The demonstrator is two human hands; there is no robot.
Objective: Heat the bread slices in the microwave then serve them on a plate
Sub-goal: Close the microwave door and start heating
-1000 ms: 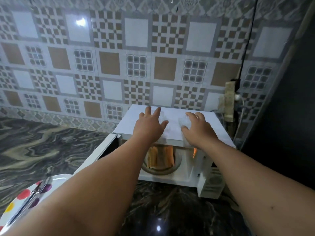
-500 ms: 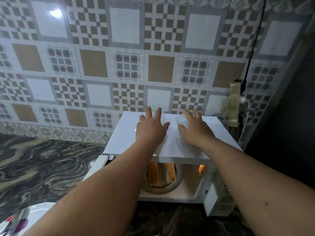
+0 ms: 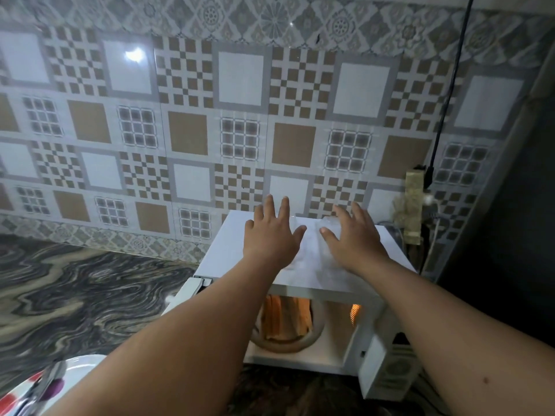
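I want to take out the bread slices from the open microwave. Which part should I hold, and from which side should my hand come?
Probably best to come from the front, through the open doorway of the microwave. The bread slices appear to stand on edge on a round dish, so pinch their upper edges from above, or grip the dish's front rim and draw everything out. They may be hot.

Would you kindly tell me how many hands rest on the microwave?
2: the left hand and the right hand, side by side flat on the microwave top.
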